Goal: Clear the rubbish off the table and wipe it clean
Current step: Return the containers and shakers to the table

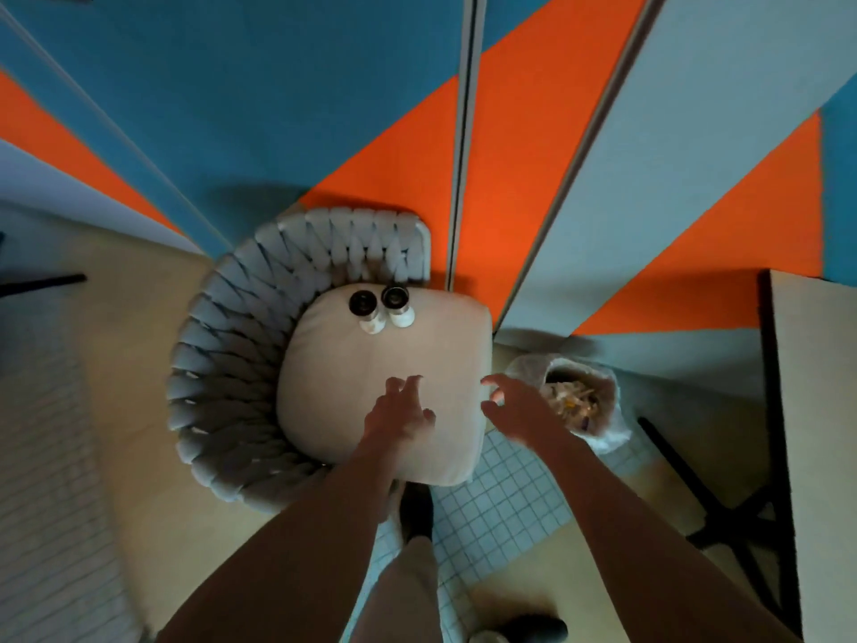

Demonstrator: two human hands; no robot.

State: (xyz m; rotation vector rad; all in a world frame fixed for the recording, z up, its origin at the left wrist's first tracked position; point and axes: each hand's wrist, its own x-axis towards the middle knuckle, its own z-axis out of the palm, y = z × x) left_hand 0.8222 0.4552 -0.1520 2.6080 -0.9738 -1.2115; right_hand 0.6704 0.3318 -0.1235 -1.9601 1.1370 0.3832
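Note:
I look down at a woven grey chair [222, 364] with a beige seat cushion [371, 364]. Two small shakers with dark tops [380, 308] stand upright at the back of the cushion. My left hand [394, 415] hovers over the cushion's front, fingers spread, holding nothing. My right hand [514, 401] reaches past the cushion's right edge, fingers apart and empty. Just right of it a clear plastic rubbish bag [579, 396] sits on the floor, open at the top and filled with crumpled paper scraps. A light table [816, 410] shows only at the right edge.
Blue, orange and grey wall panels [510, 155] stand behind the chair. The table's dark cross-shaped base [723, 508] spreads on the floor at the right. My leg and dark shoe [417, 512] are below the cushion on a white tiled floor strip [501, 484].

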